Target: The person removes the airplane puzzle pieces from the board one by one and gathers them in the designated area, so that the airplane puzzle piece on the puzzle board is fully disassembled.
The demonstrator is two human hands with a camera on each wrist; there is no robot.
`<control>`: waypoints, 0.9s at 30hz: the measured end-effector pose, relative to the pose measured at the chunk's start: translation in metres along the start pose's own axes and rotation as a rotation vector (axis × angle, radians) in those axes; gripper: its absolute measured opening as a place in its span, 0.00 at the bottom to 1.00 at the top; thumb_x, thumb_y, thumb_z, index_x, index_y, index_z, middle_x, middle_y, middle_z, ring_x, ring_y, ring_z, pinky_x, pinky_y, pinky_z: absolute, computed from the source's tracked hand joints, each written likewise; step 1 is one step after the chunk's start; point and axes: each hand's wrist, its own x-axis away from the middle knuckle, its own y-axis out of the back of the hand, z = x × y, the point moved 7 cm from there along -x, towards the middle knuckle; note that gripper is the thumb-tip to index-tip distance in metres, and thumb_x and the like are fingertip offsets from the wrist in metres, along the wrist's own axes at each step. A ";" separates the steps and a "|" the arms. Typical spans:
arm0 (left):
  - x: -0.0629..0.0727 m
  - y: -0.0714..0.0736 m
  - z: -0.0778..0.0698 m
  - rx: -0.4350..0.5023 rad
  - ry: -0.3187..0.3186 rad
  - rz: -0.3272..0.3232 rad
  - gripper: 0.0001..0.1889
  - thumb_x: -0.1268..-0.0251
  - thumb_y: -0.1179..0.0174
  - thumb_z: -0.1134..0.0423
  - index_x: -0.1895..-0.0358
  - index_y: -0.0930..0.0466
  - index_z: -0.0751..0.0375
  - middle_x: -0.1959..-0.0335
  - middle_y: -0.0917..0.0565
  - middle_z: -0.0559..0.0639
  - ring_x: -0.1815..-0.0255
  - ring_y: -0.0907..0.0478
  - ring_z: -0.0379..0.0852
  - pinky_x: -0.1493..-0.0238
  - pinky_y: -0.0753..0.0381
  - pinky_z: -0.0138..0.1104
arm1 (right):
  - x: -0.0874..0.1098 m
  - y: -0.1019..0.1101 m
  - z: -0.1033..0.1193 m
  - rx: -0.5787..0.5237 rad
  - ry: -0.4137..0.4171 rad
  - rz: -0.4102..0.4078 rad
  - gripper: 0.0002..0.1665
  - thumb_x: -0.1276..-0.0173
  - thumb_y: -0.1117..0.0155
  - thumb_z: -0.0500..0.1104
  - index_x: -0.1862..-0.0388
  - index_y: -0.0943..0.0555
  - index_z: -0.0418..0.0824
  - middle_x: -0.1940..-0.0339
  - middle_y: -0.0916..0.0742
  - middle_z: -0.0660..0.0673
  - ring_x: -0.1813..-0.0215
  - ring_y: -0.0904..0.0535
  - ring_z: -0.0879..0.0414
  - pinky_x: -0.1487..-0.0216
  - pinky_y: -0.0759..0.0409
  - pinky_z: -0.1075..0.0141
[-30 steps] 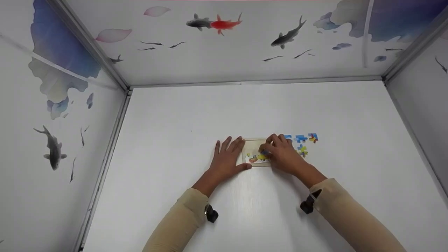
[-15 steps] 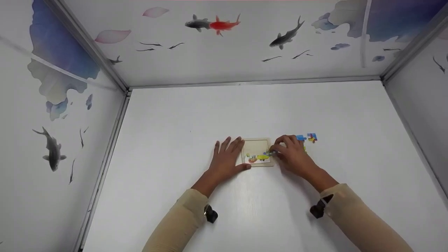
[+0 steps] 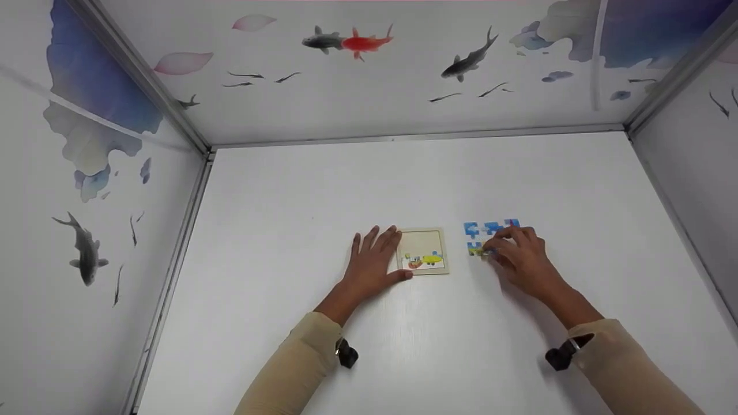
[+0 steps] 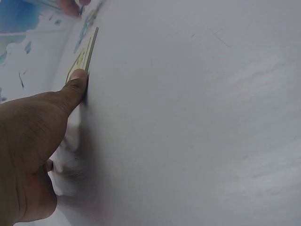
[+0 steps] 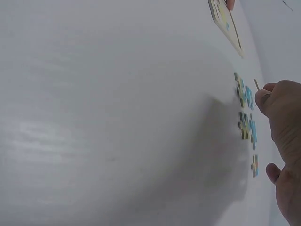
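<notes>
A small wooden puzzle tray (image 3: 445, 248) lies on the white table, with picture pieces (image 3: 431, 260) along its lower side and bare wood above. My left hand (image 3: 376, 262) rests with spread fingers at the tray's left edge, its thumb (image 4: 77, 81) on the lower corner. To the right of the tray, my right hand (image 3: 522, 256) pinches a jigsaw piece (image 5: 256, 84), seen edge-on in the right wrist view, above the table. Several loose blue and yellow jigsaw pieces (image 3: 471, 229) lie under and beside that hand, partly hidden by it.
White panels with painted fish (image 3: 470, 57) enclose the table (image 3: 323, 190) at the back and sides. A metal strip (image 3: 398, 138) runs along its back edge. Black wrist cameras (image 3: 347, 353) hang below both sleeves.
My right hand has moved right, from over the tray to above the loose pieces, carrying a jigsaw piece. The left hand and the tray have stayed in place.
</notes>
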 end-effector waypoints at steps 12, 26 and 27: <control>0.000 0.001 -0.002 -0.027 0.014 0.011 0.53 0.24 0.43 0.25 0.08 0.47 0.51 0.08 0.45 0.48 0.07 0.55 0.58 0.12 0.59 0.64 | 0.028 0.017 -0.035 -0.015 -0.099 -0.012 0.21 0.31 0.24 0.26 0.43 0.13 0.42 0.41 0.19 0.37 0.36 0.29 0.32 0.43 0.32 0.30; -0.003 -0.005 0.001 -0.038 0.027 0.018 0.53 0.25 0.44 0.24 0.08 0.48 0.49 0.08 0.46 0.46 0.07 0.57 0.56 0.11 0.60 0.62 | 0.029 0.018 -0.047 0.014 -0.136 0.004 0.20 0.29 0.26 0.25 0.43 0.13 0.43 0.42 0.17 0.37 0.38 0.29 0.34 0.45 0.31 0.30; -0.003 -0.005 0.002 -0.039 0.030 0.020 0.53 0.25 0.44 0.24 0.08 0.49 0.49 0.08 0.46 0.46 0.07 0.57 0.56 0.11 0.60 0.62 | 0.028 0.018 -0.048 0.014 -0.141 0.009 0.21 0.29 0.27 0.25 0.43 0.13 0.43 0.42 0.17 0.37 0.38 0.29 0.34 0.45 0.32 0.30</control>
